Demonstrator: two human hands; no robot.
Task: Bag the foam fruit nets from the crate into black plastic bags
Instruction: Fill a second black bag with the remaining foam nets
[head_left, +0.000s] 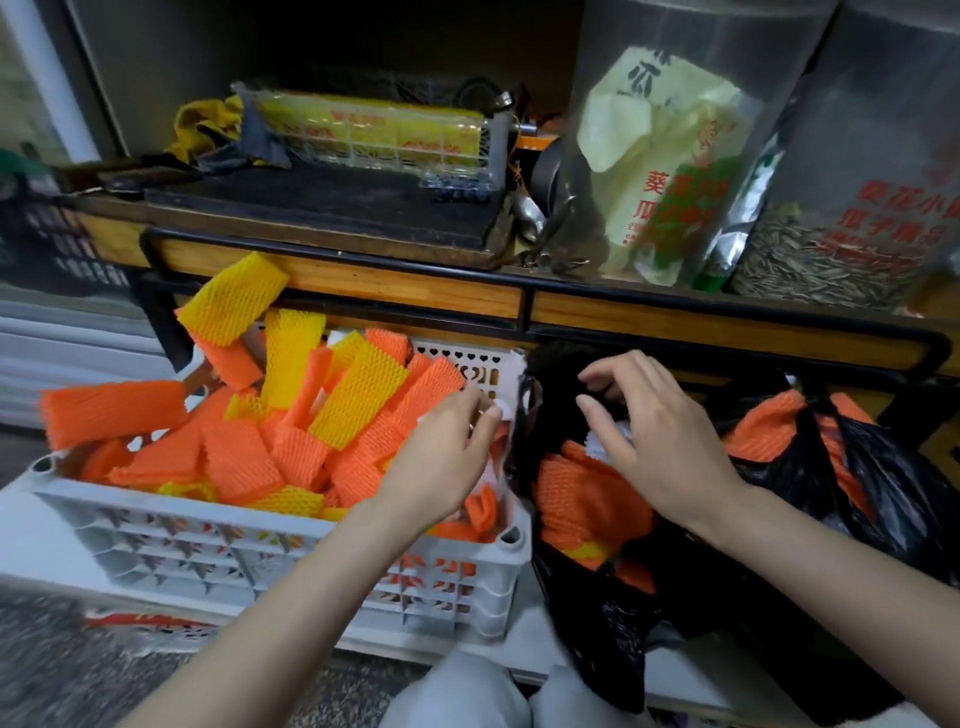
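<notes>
Left hand (447, 457) on white net (496, 413) at crate (260, 551) edge, grip unclear. Right hand (660, 441) fingers spread over bag (597, 623).

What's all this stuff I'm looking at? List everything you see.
crate: one, pale grey, lower left
foam nets: many, orange and yellow, heaped in the crate
open bag: one, black, right of the crate, orange nets inside
second bag: one, black, far right, orange nets inside
shelf: one, wood with black frame, behind
clear tray: one, yellow packs inside, on the shelf
clear sacks: two, on the shelf at right
left hand: one, over the crate's right end
right hand: one, over the open bag
</notes>
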